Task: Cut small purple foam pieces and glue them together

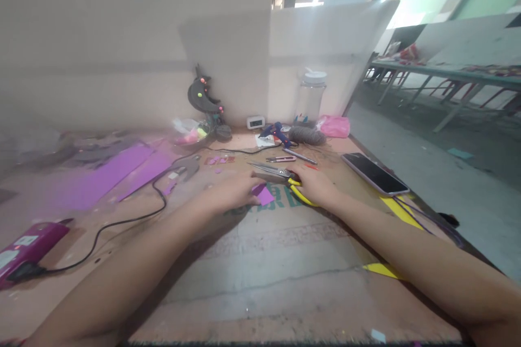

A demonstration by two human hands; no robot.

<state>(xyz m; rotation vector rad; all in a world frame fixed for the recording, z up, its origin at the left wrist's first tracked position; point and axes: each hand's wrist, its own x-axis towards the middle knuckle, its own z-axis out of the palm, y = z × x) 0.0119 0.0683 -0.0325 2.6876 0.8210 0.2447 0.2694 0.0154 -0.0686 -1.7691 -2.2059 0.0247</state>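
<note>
Between the fingers of my left hand (240,188) is a small purple piece of craft sheet (264,195), its free corner pointing right. My right hand (315,184) is closed around the yellow handles of a pair of scissors (272,170); the metal blades point left, above the purple piece, and look slightly parted. Just beyond the scissors lie thread snips (280,159) and a pen (300,156). Tiny purple cut-outs (217,161) are on the table past my left hand. My right fingertips are partly hidden behind the handles.
Larger purple sheets (109,176) lie at left, near a magenta power strip (32,246) with a black cord. At the back are a crescent-shaped ornament (202,95), glue gun (277,133), grey yarn (307,135), clear bottle (311,98) and pink bag (334,126). A phone (375,174) lies right.
</note>
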